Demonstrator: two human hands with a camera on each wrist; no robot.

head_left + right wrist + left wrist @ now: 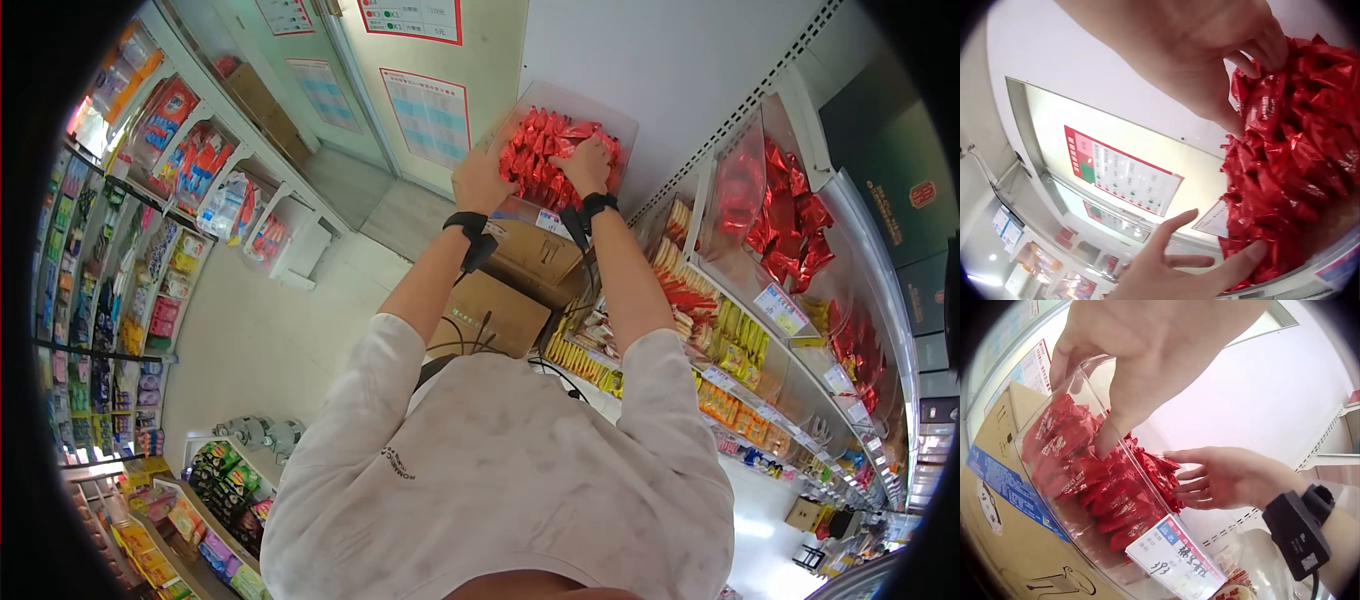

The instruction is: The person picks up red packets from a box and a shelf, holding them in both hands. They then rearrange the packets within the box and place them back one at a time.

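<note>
Red foil packets (pixel 537 150) (pixel 1075 472) (pixel 1300 181) are heaped in a clear bin (pixel 628 135) against the wall. At the bin's left side is my left hand (pixel 483 183) (pixel 1147 356) (pixel 1175 272), its fingers spread and its thumb resting on the packets; none is lifted. My right hand (pixel 587 167) (pixel 1232 478) (pixel 1200 53) lies on the right side of the heap, with loosely bent fingers touching packets. Its fingertips are partly hidden among the foil. A price card (pixel 1175 559) is fixed to the bin's front.
Cardboard boxes (pixel 495 308) (pixel 1007 431) stand below the bin. Along the right, a shelf holds another clear bin with red packets (pixel 790 225) above rows of yellow snacks (pixel 735 355). Shelves of bagged goods (pixel 195 155) line the left, with pale floor (pixel 300 320) between.
</note>
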